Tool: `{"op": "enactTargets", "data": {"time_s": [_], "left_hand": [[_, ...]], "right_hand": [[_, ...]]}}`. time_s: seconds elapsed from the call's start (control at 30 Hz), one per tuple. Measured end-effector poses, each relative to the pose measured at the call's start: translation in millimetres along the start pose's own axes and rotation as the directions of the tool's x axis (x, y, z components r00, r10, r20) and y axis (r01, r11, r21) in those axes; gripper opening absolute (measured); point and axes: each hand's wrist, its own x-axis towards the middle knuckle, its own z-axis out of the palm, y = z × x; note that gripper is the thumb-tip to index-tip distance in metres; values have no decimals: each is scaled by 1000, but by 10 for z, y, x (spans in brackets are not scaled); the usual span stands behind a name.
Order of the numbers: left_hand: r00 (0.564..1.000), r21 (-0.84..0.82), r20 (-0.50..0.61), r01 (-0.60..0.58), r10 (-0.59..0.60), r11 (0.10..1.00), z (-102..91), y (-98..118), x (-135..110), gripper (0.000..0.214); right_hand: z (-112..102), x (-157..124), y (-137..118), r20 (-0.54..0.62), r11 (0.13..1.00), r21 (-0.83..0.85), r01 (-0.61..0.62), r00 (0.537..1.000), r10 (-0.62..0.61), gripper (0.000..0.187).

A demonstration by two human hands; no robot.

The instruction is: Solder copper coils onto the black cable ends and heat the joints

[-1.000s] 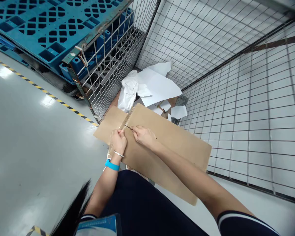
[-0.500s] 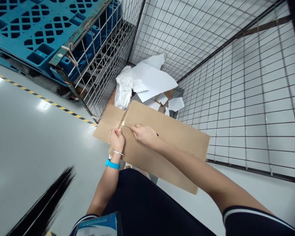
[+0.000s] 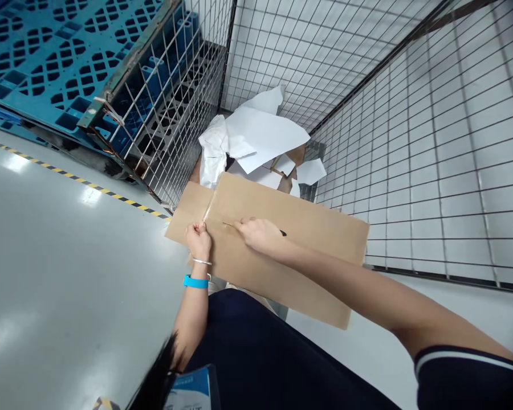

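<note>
A flattened brown cardboard box [image 3: 299, 228] lies across in front of me, its narrow flap on the left. A shiny strip of clear tape [image 3: 209, 206] runs along the fold between flap and panel. My left hand [image 3: 199, 240] is closed in a pinch at the near end of this strip, fingertips against the tape. My right hand [image 3: 261, 234] is closed around a thin tool with a slim pointed tip [image 3: 229, 224] and a black end [image 3: 283, 233]. The tip points left, over the panel a little right of the fold; whether it touches the board I cannot tell.
Wire mesh panels [image 3: 410, 148] enclose the far and right sides. White sheets [image 3: 265, 134] and a crumpled white bag [image 3: 214, 149] lie in the corner beyond the box. Blue plastic pallets [image 3: 68, 62] stand at upper left, beside yellow-black floor tape [image 3: 111, 195].
My right hand has drawn back to the right, taking the tool's tip away from the fold. My left hand stays pinched by the tape, shifted slightly left.
</note>
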Motion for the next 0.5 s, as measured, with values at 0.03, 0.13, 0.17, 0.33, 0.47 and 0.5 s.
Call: {"op": "enactTargets", "data": {"time_s": [0.03, 0.13, 0.17, 0.33, 0.47, 0.5], "left_hand": [[1000, 0, -2, 2, -2, 1000, -4, 3, 2, 17], [1000, 1, -10, 10, -10, 1000, -22, 14, 4, 17], [1000, 2, -12, 13, -12, 1000, -30, 18, 6, 18], [1000, -4, -15, 15, -15, 1000, -48, 45, 31, 19], [1000, -11, -23, 4, -4, 1000, -31, 54, 75, 21], [1000, -13, -29, -1, 1, 1000, -24, 53, 89, 21]], "right_hand": [[11, -18, 16, -3, 1000, -1, 0, 1000, 0, 37], [39, -60, 50, -10, 1000, 5, 2, 1000, -2, 38], [48, -76, 63, -12, 1000, 9, 2, 1000, -2, 38], [99, -231, 185, -10, 999, 28, -15, 1000, 15, 39], [149, -402, 309, 3, 999, 36, -39, 999, 39, 41], [163, -443, 343, 7, 998, 38, -48, 999, 48, 41]]}}
